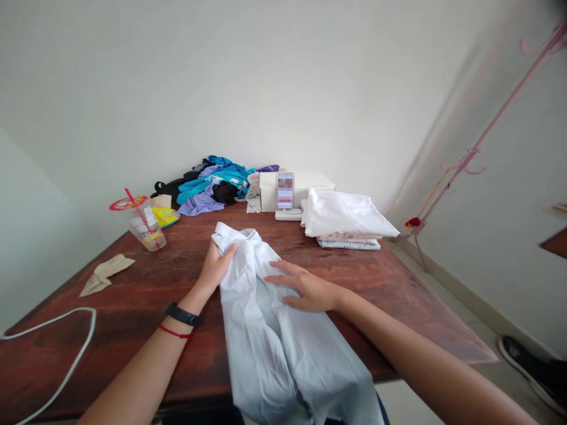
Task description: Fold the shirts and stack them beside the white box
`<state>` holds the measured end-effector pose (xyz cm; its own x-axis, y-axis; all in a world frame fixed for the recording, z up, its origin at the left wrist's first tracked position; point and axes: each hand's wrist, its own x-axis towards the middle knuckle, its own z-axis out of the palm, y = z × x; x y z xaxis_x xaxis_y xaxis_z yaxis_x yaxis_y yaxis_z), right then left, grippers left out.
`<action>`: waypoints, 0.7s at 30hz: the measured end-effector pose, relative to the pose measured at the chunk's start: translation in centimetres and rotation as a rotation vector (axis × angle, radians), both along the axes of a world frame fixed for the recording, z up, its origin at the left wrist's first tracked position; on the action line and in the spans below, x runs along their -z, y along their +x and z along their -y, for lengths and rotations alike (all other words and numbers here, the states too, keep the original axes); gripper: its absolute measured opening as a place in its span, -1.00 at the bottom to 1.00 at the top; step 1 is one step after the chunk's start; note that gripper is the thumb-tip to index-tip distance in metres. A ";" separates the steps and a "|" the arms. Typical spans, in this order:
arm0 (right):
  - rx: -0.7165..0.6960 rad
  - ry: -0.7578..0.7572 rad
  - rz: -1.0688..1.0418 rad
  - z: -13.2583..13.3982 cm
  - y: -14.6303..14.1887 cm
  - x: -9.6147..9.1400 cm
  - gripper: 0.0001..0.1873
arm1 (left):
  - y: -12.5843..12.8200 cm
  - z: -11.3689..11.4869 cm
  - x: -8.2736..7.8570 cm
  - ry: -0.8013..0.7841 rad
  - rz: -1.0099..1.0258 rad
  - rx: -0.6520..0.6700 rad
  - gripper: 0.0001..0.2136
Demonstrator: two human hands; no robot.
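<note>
A light grey shirt [261, 330] lies lengthwise on the wooden table, its collar-like band at the far end and its lower part hanging over the near edge. My left hand [218, 262] grips the left side close to that band, thumb on top and fingers hidden under the cloth. On the right side of the cloth, my right hand [305, 286] rests with its fingers spread, touching the fabric without grasping it. Creases and a long fold run down the middle of the shirt.
Folded white cloths [349, 215] are stacked at the back right beside a white box [310, 183]. A heap of clothes [221, 183] sits at the back. Leftward are a plastic cup [148, 227] with a straw, a beige cloth piece [106, 274] and a white cable [84, 348].
</note>
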<state>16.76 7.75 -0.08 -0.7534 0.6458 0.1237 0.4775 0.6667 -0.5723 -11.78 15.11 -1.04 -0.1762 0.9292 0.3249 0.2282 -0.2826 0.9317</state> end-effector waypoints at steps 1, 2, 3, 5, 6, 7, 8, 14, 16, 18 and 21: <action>-0.013 0.032 -0.028 0.1 -0.1 0.0 -0.34 | 0.0 0.0 0.1 0.045 -0.027 -0.014 -0.53; -0.026 0.055 -0.045 0.2 -0.2 0.1 -0.39 | 0.0 0.0 0.0 0.068 -0.025 -0.009 -0.54; -0.037 0.067 -0.051 0.2 -0.3 0.2 -0.44 | 0.1 0.1 -0.1 0.068 0.009 0.010 -0.55; -0.048 0.061 -0.044 0.2 -0.4 0.4 -0.58 | 0.3 0.3 -0.5 0.004 0.154 0.058 -0.55; -0.044 0.054 -0.042 0.2 -0.4 0.5 -0.64 | 0.4 0.5 -0.7 -0.050 0.245 0.076 -0.54; -0.036 0.047 -0.044 0.2 -0.4 0.6 -0.68 | 0.4 0.6 -1.0 -0.103 0.333 0.083 -0.53; -0.024 0.044 -0.051 0.1 -0.4 0.7 -0.70 | 0.4 0.7 -1.3 -0.148 0.411 0.085 -0.52; 0.143 0.075 -0.103 -0.3 -0.5 1.1 -0.67 | -0.2 -0.1 -1.3 -0.318 0.514 0.101 -0.63; 0.219 0.082 -0.109 -0.5 -0.5 1.0 -0.69 | -0.5 -0.5 -0.6 -0.292 0.379 -0.035 -0.61; 0.275 0.085 -0.122 -0.6 -0.3 0.9 -0.75 | -0.8 -0.7 -0.3 -0.204 0.226 -0.198 -0.46; 0.318 0.091 -0.168 -0.7 -0.2 0.7 -0.78 | -1.0 -0.3 -0.8 -0.015 -0.031 -0.205 -0.40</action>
<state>16.55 8.44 -0.76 -0.4813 0.8250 0.2962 0.5730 0.5518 -0.6060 -12.74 15.42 -0.26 -0.3523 0.8797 0.3195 0.3078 -0.2135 0.9272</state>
